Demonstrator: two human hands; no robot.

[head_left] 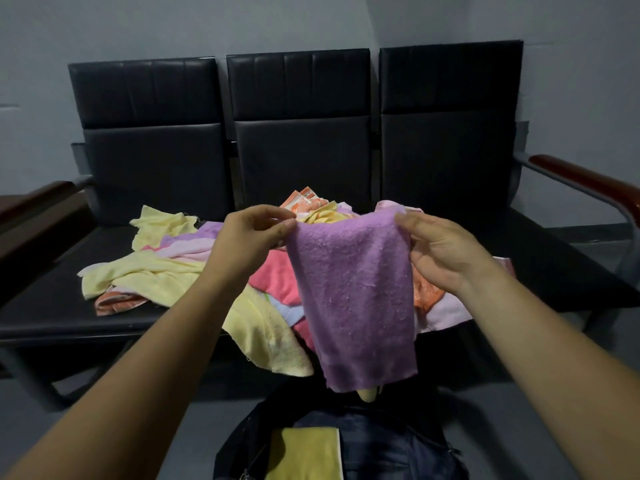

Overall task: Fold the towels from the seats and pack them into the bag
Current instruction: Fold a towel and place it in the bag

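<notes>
Hanging from a pinch at each top corner, the purple towel (353, 292) could slip and land crumpled on the dark bag (398, 445) below if either grip loosens mid-fold. Both the left hand (256, 233) and the right hand (440, 251) grasp it in their fingers (284, 227), in front of the towel heap (156, 271) on the seats (52, 306). It looks thin and fuzzy.

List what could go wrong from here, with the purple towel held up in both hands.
1. The left hand and right hand only pinch the purple towel by its top corners; a slip might drop it unfolded onto the bag.
2. A yellow towel hangs over the front edge of the seat and could slide off if the pile is disturbed.
</notes>
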